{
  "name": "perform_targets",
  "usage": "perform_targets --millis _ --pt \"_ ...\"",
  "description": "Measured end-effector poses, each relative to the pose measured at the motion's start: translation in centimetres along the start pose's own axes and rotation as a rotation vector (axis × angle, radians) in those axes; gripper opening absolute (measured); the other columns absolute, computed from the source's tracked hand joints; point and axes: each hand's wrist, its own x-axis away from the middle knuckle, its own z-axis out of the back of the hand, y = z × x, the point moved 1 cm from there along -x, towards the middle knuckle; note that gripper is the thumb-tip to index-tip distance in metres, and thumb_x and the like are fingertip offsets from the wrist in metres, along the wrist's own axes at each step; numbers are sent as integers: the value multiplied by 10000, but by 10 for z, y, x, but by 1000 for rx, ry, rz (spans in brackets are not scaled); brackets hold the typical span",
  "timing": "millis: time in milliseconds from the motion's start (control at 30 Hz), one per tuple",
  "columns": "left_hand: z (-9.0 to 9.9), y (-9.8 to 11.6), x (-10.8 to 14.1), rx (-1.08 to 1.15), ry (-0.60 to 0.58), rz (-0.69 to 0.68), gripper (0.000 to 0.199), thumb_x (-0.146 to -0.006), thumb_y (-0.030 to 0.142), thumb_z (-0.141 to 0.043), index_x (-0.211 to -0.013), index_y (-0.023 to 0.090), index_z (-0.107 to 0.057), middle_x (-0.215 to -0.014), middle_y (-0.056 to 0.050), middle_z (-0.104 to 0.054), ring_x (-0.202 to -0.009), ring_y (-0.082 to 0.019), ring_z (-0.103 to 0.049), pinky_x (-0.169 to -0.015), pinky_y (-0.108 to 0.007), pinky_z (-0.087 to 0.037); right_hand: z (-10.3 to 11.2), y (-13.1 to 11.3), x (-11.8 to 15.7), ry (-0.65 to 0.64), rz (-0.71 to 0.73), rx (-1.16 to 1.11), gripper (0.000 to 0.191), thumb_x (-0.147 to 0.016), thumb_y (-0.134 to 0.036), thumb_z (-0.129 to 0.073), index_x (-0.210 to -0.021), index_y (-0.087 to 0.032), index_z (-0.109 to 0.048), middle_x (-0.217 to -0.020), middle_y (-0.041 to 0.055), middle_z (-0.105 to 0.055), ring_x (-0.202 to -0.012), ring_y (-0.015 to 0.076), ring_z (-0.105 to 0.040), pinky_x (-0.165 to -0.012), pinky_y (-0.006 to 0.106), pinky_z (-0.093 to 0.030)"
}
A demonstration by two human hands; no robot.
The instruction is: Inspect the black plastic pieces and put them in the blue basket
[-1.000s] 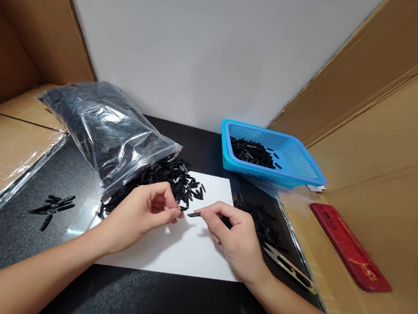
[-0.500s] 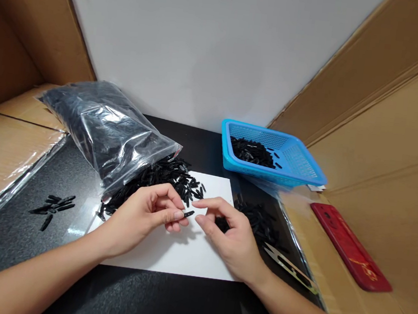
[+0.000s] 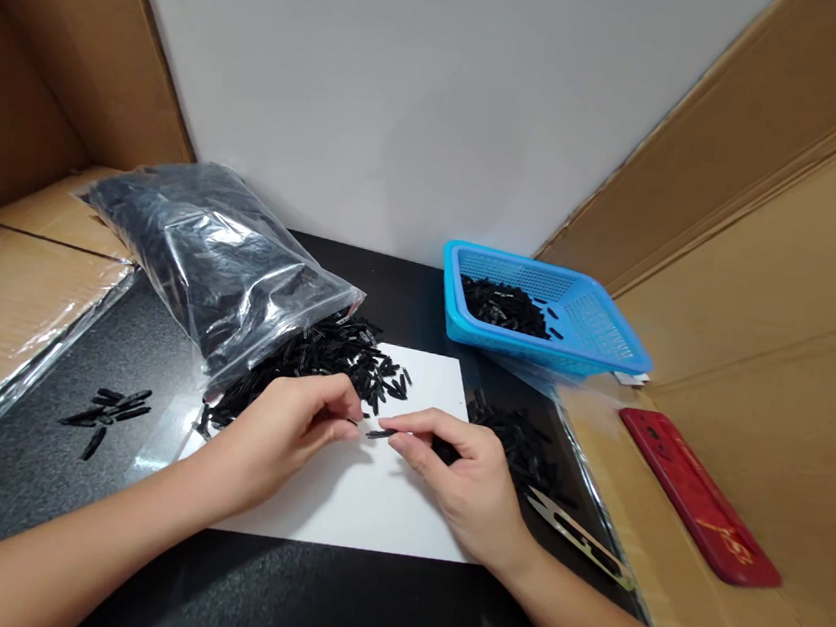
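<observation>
Between the thumb and forefinger of my right hand (image 3: 464,472) is a small, narrow black piece (image 3: 379,434), its free end pointing left. My left hand (image 3: 293,432) is just beside it, thumb and fingertips drawn together. A sliver of something dark shows at those left fingertips, too small to make out. Both hands are over a white sheet (image 3: 358,508). Behind them a heap of similar black pieces (image 3: 327,355) spreads across the back of the sheet, partly hidden by my left hand.
A clear plastic bag (image 3: 220,261) full of dark pieces leans over the heap. Several pieces (image 3: 109,409) lie at left. At right are a blue basket (image 3: 598,324) holding black pieces, another dark pile (image 3: 520,446), thread snips (image 3: 581,538) and a red case (image 3: 699,497). Cardboard walls flank the table.
The black piece has passed from my left fingertips to my right hand's pinch. My left hand has drawn slightly back to the left.
</observation>
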Motion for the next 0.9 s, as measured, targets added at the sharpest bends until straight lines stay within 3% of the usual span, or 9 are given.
perform_targets --millis 67,167,267,433,567,667,733,800,900 --pt "1 -5 -1 -332 23 -70 99 -838 100 -585 -808 185 -627 -799 -8 -594 -776 -185 -536 -673 -294 -373 0 1 0 15 -22 -10 147 -828 -252 -668 -861 -182 -793 -680 25 -734 -582 156 -613 -572 270 -512" --pt "-1 -12 -1 -613 7 -115 108 -834 92 -597 -818 189 -643 -833 -28 -578 -814 -220 -523 -703 -327 -368 0 1 1 23 -32 -23 150 -817 -276 -682 -848 -187 -798 -687 30 -742 -592 166 -619 -565 284 -523" --pt "-5 -18 -1 -709 22 -154 136 -863 93 -565 -789 188 -628 -822 -35 -570 -788 -220 -499 -694 -337 -353 -1 1 1 19 -37 -37 148 -812 -286 -689 -837 -189 -798 -694 32 -747 -597 169 -623 -565 289 -527" --pt "-6 -19 2 -674 68 -227 192 -890 82 -504 -752 186 -587 -814 -32 -559 -759 -204 -464 -677 -337 -342 -2 0 1 11 -61 -54 147 -802 -306 -696 -800 -188 -783 -686 31 -732 -613 175 -617 -584 301 -524" --pt "0 -4 2 -362 128 -168 164 -888 115 -487 -778 189 -584 -840 -25 -585 -790 -182 -502 -687 -303 -387 -3 2 2 1 -189 -248 177 -803 -352 -683 -806 -177 -712 -525 -33 -559 -464 107 -463 -437 221 -394" --pt "2 5 2 87 89 35 153 -900 242 -532 -760 187 -562 -644 22 -592 -598 -131 -502 -570 -252 -386 -3 5 0 -58 -376 -599 205 -833 -400 -615 -804 -198 -593 -475 -74 -465 -378 63 -272 -355 171 -183" --pt "0 7 2 327 50 146 158 -882 293 -578 -774 178 -580 -555 40 -589 -508 -111 -484 -517 -234 -380 -2 6 -1 -105 -443 -766 227 -838 -398 -580 -741 -200 -523 -511 -60 -503 -371 51 -254 -361 168 -140" --pt "-2 6 2 467 36 168 130 -853 283 -622 -816 160 -634 -593 24 -636 -535 -109 -537 -556 -237 -429 -2 7 -3 -137 -459 -826 277 -833 -395 -577 -676 -196 -467 -543 -50 -523 -361 41 -265 -356 171 -127" --pt "-5 2 2 562 28 151 147 -831 232 -649 -945 154 -698 -810 -26 -722 -725 -141 -653 -745 -287 -502 -3 10 -4 -142 -455 -745 337 -833 -407 -620 -656 -204 -417 -543 -56 -526 -347 35 -248 -341 174 -100"
